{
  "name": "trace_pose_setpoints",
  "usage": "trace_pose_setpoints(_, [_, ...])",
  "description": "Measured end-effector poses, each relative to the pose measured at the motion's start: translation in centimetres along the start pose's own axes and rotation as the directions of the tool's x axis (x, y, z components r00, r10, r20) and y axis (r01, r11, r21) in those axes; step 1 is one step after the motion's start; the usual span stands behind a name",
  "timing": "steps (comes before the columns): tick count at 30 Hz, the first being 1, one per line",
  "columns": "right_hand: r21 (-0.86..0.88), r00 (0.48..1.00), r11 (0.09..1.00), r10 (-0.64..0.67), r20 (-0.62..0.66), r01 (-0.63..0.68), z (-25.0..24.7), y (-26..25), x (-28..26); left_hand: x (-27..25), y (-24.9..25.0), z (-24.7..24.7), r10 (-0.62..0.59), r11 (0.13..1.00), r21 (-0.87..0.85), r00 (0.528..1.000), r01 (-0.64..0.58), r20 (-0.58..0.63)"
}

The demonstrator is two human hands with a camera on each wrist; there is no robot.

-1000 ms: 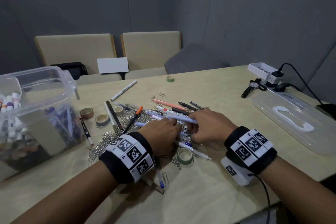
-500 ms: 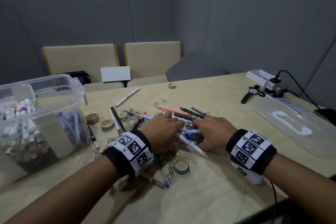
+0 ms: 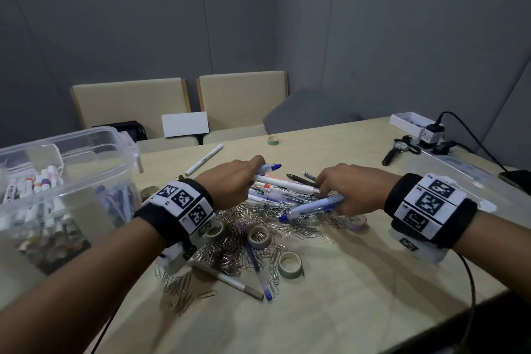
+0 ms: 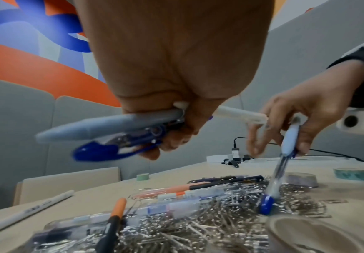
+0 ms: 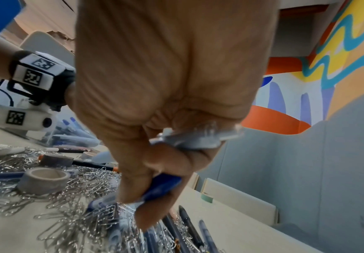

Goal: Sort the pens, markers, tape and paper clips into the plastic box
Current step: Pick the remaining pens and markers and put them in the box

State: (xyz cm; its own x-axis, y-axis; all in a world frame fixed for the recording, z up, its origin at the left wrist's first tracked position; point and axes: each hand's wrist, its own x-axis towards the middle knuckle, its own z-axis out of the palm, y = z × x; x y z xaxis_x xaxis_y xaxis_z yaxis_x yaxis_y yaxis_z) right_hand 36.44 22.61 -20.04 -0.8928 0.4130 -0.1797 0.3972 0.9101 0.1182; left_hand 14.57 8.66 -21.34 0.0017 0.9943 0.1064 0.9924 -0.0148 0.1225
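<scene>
My left hand (image 3: pixel 230 181) grips a bundle of pens (image 4: pixel 103 133), their blue caps poking out past the fingers (image 3: pixel 271 167). A white pen (image 3: pixel 287 184) runs between both hands. My right hand (image 3: pixel 344 190) pinches a light-blue pen (image 3: pixel 313 206) whose blue tip slants down into the heap of paper clips (image 3: pixel 258 227). More pens (image 4: pixel 176 193) lie on the clips. Tape rolls (image 3: pixel 290 263) (image 3: pixel 259 236) sit near the heap. The clear plastic box (image 3: pixel 51 195) at the left holds markers and pens.
A white marker (image 3: pixel 204 159) and a green tape roll (image 3: pixel 273 140) lie farther back. A brown pen (image 3: pixel 227 282) and a blue pen (image 3: pixel 258 273) lie near me. The box lid (image 3: pixel 474 178), a watch (image 3: pixel 398 148) and a charger stand at the right. Two chairs face the table.
Both hands have risen off the heap, each with pens in its grip. The left hand gathered a bundle; the right lifted the light-blue pen.
</scene>
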Motion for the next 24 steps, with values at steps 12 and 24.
trace_pose_setpoints(12, [-0.124, 0.998, 0.991, 0.047, -0.048, -0.052, -1.6, 1.8, -0.7, 1.7, -0.9, -0.7, -0.263, 0.961, 0.125, 0.956, 0.247, 0.134])
trace_pose_setpoints(24, [0.476, 0.99, 0.879, 0.027, -0.137, 0.042, -0.7, -1.6, 4.5, 3.7, 1.1, 0.0, -0.249, 0.965, -0.044, 0.954, 0.26, 0.166])
